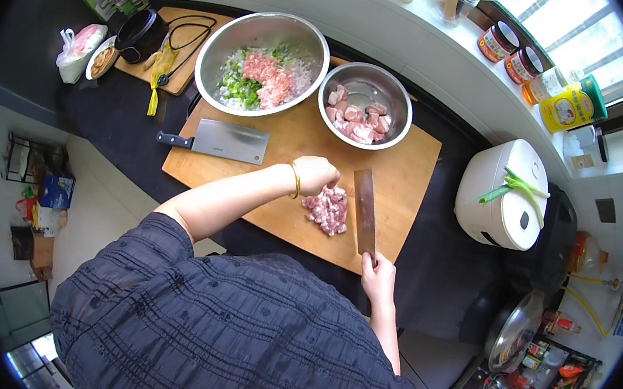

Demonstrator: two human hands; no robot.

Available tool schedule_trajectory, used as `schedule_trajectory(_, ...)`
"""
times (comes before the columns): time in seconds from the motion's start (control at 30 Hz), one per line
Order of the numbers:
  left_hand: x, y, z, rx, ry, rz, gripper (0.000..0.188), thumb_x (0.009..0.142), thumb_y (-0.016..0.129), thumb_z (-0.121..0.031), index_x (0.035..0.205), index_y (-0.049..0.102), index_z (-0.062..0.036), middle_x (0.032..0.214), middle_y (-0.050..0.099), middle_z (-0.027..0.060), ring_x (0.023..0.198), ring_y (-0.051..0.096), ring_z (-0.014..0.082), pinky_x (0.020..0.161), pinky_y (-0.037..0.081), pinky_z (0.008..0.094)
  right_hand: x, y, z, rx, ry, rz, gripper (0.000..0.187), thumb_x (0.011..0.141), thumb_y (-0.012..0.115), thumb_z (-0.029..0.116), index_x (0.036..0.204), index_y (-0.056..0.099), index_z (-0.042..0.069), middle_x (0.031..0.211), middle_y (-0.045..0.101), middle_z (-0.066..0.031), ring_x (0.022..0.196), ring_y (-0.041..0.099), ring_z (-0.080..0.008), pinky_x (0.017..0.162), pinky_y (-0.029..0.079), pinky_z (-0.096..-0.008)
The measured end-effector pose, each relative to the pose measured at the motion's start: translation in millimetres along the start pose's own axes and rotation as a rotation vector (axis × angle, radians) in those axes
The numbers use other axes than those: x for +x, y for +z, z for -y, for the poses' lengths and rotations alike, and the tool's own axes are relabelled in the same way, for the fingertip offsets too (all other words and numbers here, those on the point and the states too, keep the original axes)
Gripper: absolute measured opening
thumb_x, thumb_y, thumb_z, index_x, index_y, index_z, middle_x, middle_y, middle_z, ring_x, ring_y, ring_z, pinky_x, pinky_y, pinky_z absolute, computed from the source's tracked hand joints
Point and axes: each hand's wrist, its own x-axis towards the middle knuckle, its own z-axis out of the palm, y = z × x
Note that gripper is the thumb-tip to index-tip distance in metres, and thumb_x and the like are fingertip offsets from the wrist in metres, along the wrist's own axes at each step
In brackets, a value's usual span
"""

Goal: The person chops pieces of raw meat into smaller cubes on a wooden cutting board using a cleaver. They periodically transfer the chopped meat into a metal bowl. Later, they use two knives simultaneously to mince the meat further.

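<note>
My right hand (378, 278) is wrapped round the handle of a cleaver (364, 210), its blade lying along the right side of a pile of diced raw meat (326, 211). At the far edge of that pile, my left hand (317, 175) is closed with its fingers curled down; what they hold, if anything, is hidden. Both hands are over a wooden cutting board (410, 170). A second cleaver (231, 141) with a black handle rests flat on the board's left part. Beyond my left hand, a steel bowl (404, 128) contains larger raw meat chunks (365, 129).
A bigger steel bowl (206, 85) holds minced meat (268, 79) and chopped greens. On the right, green onion (516, 189) lies atop a white rice cooker (485, 198). A small board (126, 67) with a black pot (142, 35) and cable stands far left. Jars (498, 42) line the sill.
</note>
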Motion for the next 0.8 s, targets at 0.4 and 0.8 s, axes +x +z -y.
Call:
schedule_trajectory(0.4,29,-45,-12,-0.004,0.002,-0.292,0.011,0.071,0.059,-0.013,0.080,0.059,-0.0078,0.079,0.059,0.0143,0.077,0.059,0.0316,0.067,0.049,0.0390,15,-3,1,-0.031,0.073,0.052,0.021,0.082,0.053,0.017,0.082,0.060,-0.003,0.061,0.056,-0.0187,0.055,0.059,-0.0280,0.054,0.044,-0.0339)
schedule_trajectory(0.8,140,-50,66,0.260,-0.551,-0.266,0.026,0.077,0.057,-0.013,0.100,0.063,-0.0038,0.112,0.052,0.0183,0.107,0.051,0.0307,0.086,0.046,0.0361,18,-2,-3,-0.010,0.098,0.067,0.021,0.082,0.053,0.017,0.085,0.060,-0.003,0.064,0.059,-0.0185,0.060,0.061,-0.0289,0.056,0.046,-0.0345)
